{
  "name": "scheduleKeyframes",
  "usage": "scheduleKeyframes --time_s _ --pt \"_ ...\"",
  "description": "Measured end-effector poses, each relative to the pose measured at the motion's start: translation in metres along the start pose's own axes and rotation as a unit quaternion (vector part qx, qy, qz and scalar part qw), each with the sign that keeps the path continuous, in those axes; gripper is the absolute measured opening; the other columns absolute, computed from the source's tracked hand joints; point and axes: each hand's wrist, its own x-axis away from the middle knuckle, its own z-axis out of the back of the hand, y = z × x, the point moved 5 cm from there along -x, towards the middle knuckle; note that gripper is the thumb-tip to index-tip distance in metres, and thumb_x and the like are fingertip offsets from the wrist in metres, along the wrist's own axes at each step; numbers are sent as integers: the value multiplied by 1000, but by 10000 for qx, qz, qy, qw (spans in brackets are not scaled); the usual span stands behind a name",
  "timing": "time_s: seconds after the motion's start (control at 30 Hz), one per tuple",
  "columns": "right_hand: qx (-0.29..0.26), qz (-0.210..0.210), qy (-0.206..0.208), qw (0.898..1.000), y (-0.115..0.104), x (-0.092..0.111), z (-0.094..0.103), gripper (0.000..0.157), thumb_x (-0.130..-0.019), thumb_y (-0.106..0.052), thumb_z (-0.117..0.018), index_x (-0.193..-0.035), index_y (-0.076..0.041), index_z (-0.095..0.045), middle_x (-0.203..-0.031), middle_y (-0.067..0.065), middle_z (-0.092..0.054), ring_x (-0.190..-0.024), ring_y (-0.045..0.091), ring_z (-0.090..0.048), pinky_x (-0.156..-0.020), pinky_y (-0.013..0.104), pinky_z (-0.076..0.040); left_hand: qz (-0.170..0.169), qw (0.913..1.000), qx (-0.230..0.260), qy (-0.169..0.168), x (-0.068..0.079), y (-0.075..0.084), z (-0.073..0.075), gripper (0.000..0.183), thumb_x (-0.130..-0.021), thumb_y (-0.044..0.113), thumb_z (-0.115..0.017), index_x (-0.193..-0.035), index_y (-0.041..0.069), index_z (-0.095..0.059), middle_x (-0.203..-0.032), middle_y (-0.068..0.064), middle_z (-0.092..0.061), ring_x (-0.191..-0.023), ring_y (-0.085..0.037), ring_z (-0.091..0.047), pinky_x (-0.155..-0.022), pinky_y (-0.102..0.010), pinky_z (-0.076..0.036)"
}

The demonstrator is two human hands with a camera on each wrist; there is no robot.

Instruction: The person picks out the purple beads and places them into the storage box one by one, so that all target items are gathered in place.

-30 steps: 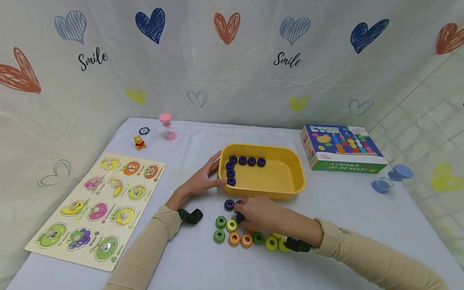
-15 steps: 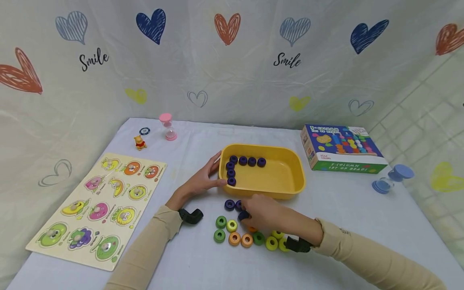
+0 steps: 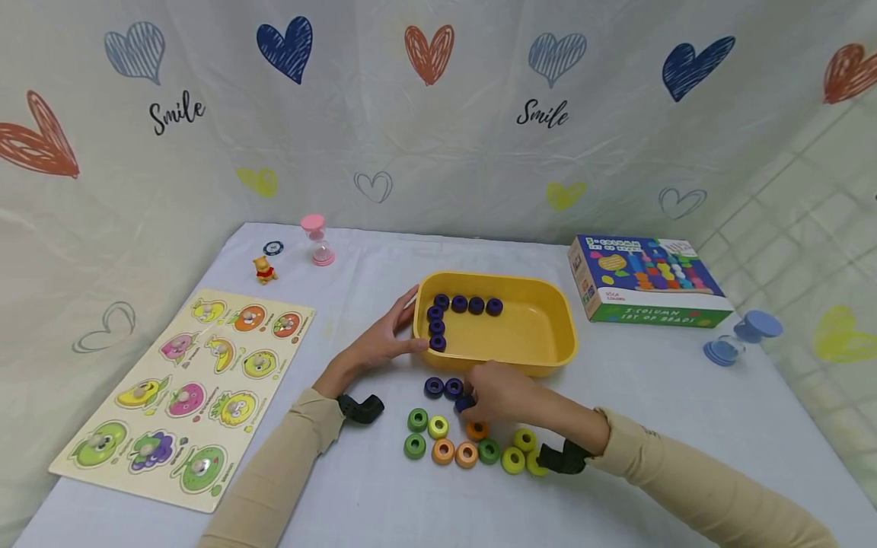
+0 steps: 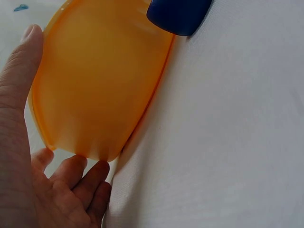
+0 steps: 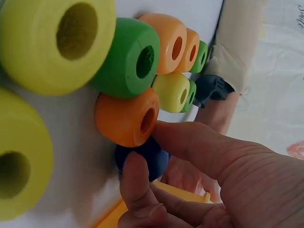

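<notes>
A yellow tray (image 3: 527, 335) stands mid-table, with several dark purple beads (image 3: 459, 304) lined along its left and far walls inside. My left hand (image 3: 384, 339) holds the tray's left end, thumb on the near side and the other fingertips against the end wall. With thumb and fingers, my right hand (image 3: 503, 392) pinches a dark blue-purple bead (image 5: 154, 161) just in front of the tray. Two more purple beads (image 3: 433, 387) lie on the cloth to its left. Right beside the pinched bead is an orange bead (image 5: 128, 116).
Green (image 3: 417, 419), yellow-green (image 3: 513, 460) and light orange (image 3: 443, 452) beads lie nearer me. A fruit puzzle board (image 3: 185, 396) is at left, near a bear figurine (image 3: 263, 269) and pink hourglass (image 3: 318, 240). At right are a bead-set box (image 3: 647, 281) and blue hourglass (image 3: 743, 336).
My right hand has shifted a little away from me and right with the pinched bead, uncovering the orange bead and more of the yellow-green ones. My left hand keeps its place on the tray.
</notes>
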Motion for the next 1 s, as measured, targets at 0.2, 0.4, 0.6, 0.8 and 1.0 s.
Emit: scheduleKeyframes --time_s 0.2,0.4,0.6,0.8,1.0 --pt "-168 91 37 9998 2 3 1 26 -72 -28 -75 -89 -13 -64 -61 -6 -53 -56 10 -48 -51 23 -38 -16 10000 85 -11 0 -1 -2 93 -80 25 -68 -146 21 -3 -148 -4 -18 -136 -16 -12 -107 -47 -5" --pt "-599 356 199 9974 0 13 13 23 -74 -23 -73 -92 -15 -62 -66 -6 -54 -59 11 -50 -54 24 -44 55 10000 70 22 1 -2 -2 93 -80 25 -68 -146 21 -3 -149 -3 -17 -135 -15 -12 -107 -46 -6" --pt "-394 582 766 9946 0 17 19 10 -79 -20 -68 -83 -18 -59 -66 -10 -52 -59 9 -48 -54 22 -43 52 9999 -25 112 1 -2 0 92 -80 20 -68 -146 19 -4 -148 -5 -18 -136 -20 -13 -107 -48 -6" --pt "-208 938 357 9947 -3 15 0 25 -79 -36 -67 -95 -16 -64 -66 -13 -53 -59 6 -48 -56 20 -43 36 10000 -2 43 -1 -1 0 92 -81 21 -67 -146 20 -3 -148 -5 -18 -136 -20 -13 -107 -49 -6" --pt "10 1386 178 9902 -10 13 -8 31 -77 -41 -68 -97 -17 -67 -69 -13 -52 -62 5 -46 -56 20 -41 30 10000 -52 59 -2 -3 1 93 -80 26 -69 -146 21 -4 -148 -3 -19 -135 -18 -13 -107 -47 -7"
